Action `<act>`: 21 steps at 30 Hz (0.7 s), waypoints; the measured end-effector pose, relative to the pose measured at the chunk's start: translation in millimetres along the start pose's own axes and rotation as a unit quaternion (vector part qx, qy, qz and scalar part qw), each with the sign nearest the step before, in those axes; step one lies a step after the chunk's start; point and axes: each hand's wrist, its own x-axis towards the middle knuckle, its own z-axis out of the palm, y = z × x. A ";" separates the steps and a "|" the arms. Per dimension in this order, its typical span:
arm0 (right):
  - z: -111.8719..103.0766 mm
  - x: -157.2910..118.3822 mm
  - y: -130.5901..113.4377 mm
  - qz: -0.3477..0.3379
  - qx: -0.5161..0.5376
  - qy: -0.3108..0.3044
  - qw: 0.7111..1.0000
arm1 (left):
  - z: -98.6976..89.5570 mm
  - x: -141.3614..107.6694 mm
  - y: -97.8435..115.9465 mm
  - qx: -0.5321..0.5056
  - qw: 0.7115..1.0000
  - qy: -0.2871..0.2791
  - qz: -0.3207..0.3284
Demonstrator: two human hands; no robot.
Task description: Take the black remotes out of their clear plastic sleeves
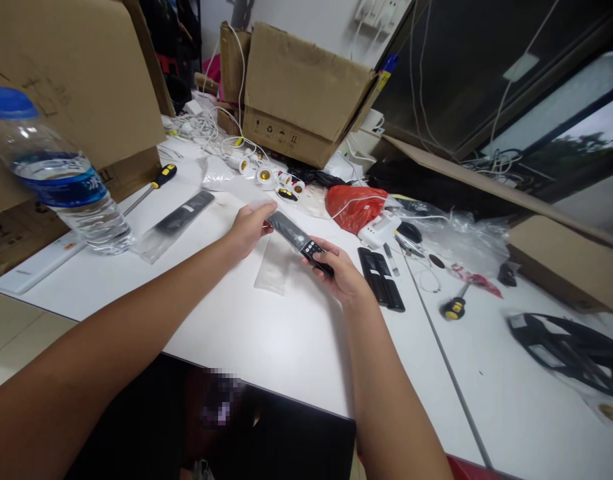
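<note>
A slim black remote control (310,248) is held at a slant above the white table, between both of my hands. Thin clear plastic seems to cover its far part, while the keys at the near end show. My left hand (249,232) pinches the far end, thumb on top. Fingers of my right hand (337,272) wrap around the near end, with the thumb over the keys. Below lies a clear plastic sleeve (271,270). Another remote in a plastic sleeve (179,219) rests to the left. Several black remotes (379,277) lie side by side at the right.
A water bottle (69,180) and a screwdriver (163,175) are at the left. Cardboard boxes (306,87), lamp holders (265,175) and tangled cables stand behind. To the right are a red bag (353,205), a power strip (379,230) and a second screwdriver (455,307).
</note>
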 end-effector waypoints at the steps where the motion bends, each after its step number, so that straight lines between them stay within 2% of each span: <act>1: -0.1 0.4 0.4 -0.004 0.000 -0.002 1.000 | -0.3 -1.4 -1.1 0.001 1.000 -0.022 -0.003; 5: -1.0 1.6 2.1 -0.009 0.004 -0.010 1.000 | 1.3 -8.0 -1.9 -0.019 0.996 -0.089 -0.016; 13: -2.3 -0.3 4.0 0.014 0.056 -0.045 0.997 | 4.0 -13.5 -2.5 -0.057 0.986 -0.154 -0.030; 17: -5.5 -3.2 1.9 0.036 0.111 -0.071 0.991 | 3.1 -12.6 -7.2 -0.076 0.983 -0.162 -0.031; 21: -4.5 -4.9 1.0 0.030 0.181 -0.088 0.979 | 4.3 -13.9 -9.1 -0.097 0.981 -0.166 -0.037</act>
